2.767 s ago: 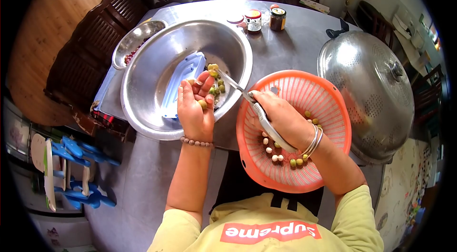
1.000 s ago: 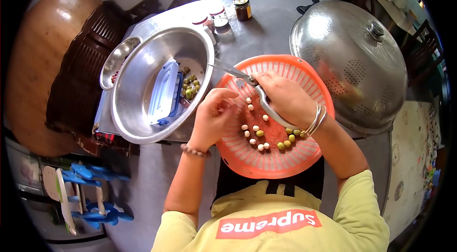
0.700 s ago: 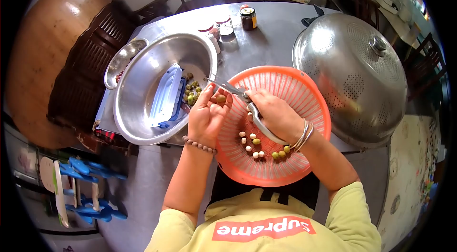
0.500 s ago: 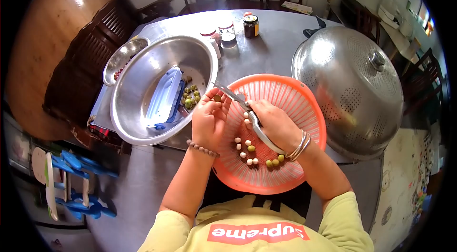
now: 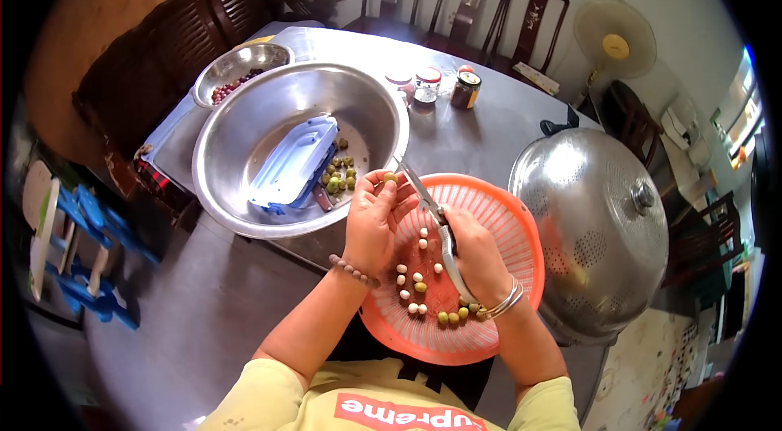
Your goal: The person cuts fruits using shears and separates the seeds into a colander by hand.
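My left hand (image 5: 375, 219) pinches a small olive-green fruit (image 5: 389, 178) over the left rim of the orange basket (image 5: 521, 244). Closed around the handles of metal scissors (image 5: 421, 189) is my right hand (image 5: 475, 256); the blades point up and left, their tips close to the fruit. White peeled pieces (image 5: 401, 269) and several green fruits (image 5: 454, 318) lie in the basket. The large steel basin (image 5: 220, 162) at left holds a pale blue plastic tray (image 5: 297, 160) and green fruits (image 5: 334, 184).
A perforated steel lid (image 5: 599, 219) stands right of the basket. Behind are a dark jar (image 5: 466, 90), a red-lidded jar (image 5: 428, 85) and a small steel bowl (image 5: 244, 64) of red fruits. Wooden chairs (image 5: 468, 7) and a fan (image 5: 615, 40) are beyond the table (image 5: 350, 44).
Earlier my left hand was over the basin with a yellowish piece at the scissor tips; now it holds a green fruit by the basket. The view has shifted, showing more of the chairs and fan.
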A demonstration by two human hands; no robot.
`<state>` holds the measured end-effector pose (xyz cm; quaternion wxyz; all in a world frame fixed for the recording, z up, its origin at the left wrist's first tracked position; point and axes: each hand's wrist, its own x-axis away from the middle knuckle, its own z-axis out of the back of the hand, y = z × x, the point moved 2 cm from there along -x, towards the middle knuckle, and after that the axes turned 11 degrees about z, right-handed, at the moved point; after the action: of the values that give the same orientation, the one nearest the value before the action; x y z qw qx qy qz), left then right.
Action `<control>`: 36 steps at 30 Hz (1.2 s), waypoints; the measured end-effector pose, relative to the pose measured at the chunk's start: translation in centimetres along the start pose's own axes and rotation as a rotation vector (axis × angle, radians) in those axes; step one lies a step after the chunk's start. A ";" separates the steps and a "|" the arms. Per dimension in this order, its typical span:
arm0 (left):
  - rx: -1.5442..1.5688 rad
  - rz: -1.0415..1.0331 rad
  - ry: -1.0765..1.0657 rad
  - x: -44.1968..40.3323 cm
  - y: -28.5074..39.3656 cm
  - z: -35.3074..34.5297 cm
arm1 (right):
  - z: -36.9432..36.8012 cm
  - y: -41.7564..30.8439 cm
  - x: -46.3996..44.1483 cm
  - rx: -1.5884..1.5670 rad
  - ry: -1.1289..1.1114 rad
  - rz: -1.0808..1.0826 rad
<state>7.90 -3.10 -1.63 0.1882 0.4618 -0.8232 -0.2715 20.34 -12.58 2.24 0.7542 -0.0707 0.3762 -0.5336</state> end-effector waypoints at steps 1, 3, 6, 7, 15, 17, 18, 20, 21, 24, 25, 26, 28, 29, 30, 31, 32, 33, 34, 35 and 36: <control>-0.015 0.000 0.007 0.1 0.1 0.0 | 0.3 -0.5 -0.2 -0.001 -0.002 -0.014; -0.039 -0.027 0.021 0.4 0.3 -0.2 | 0.1 -0.8 -0.2 0.009 -0.005 -0.008; -0.132 -0.139 0.029 0.7 0.6 -0.3 | 0.0 -1.1 -0.2 0.053 0.003 0.017; -0.148 -0.180 0.063 0.9 0.7 -0.5 | -0.2 -1.0 -0.2 0.093 0.025 0.049; -0.219 -0.263 0.100 1.4 2.2 0.0 | -0.6 -1.7 -1.1 0.232 -0.006 0.154; -0.238 -0.258 0.096 1.5 2.2 0.3 | -0.7 -1.8 -1.4 0.245 -0.027 0.151; -0.231 -0.270 0.094 1.4 2.1 0.5 | -0.8 -1.9 -1.4 0.260 -0.041 0.144; -0.222 -0.281 0.093 1.3 2.0 0.5 | -0.8 -2.0 -1.6 0.251 -0.058 0.138; -0.188 -0.278 0.081 1.3 2.1 0.4 | -0.8 -2.0 -1.7 0.243 -0.070 0.134; -0.149 -0.290 0.070 1.2 2.0 0.4 | -0.8 -2.1 -2.1 0.233 -0.077 0.144; -0.147 -0.304 0.070 1.2 2.0 0.4 | -0.9 -2.1 -2.2 0.231 -0.079 0.146; -0.146 -0.305 0.073 1.2 1.9 0.5 | -1.0 -2.1 -2.3 0.215 -0.079 0.162; -0.097 -0.284 0.077 1.2 1.8 0.6 | -1.0 -2.1 -2.4 0.199 -0.081 0.179; -0.096 -0.284 0.079 1.1 1.7 0.6 | -1.0 -2.1 -2.5 0.200 -0.093 0.169; -0.076 -0.288 0.088 1.1 1.5 0.6 | -1.0 -2.2 -2.6 0.201 -0.104 0.158; -0.056 -0.291 0.097 1.1 1.4 0.6 | -1.0 -2.2 -2.6 0.200 -0.107 0.157; -0.055 -0.289 0.100 1.1 1.4 0.7 | -1.0 -2.2 -2.6 0.200 -0.113 0.165; -0.104 -0.307 0.116 1.1 1.4 0.7 | -0.9 -2.2 -2.6 0.200 -0.119 0.171; -0.154 -0.325 0.132 1.2 1.3 0.7 | -0.9 -2.2 -2.5 0.199 -0.121 0.168; -0.154 -0.322 0.132 1.2 1.3 0.6 | -0.8 -2.1 -2.4 0.171 -0.139 0.135; -0.134 -0.317 0.134 1.2 1.3 0.4 | -0.8 -2.0 -2.4 0.144 -0.156 0.104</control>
<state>6.18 -3.50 -1.07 0.2279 0.5891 -0.7058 -0.3207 17.99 -11.11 3.89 0.8108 -0.0380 0.2800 -0.5125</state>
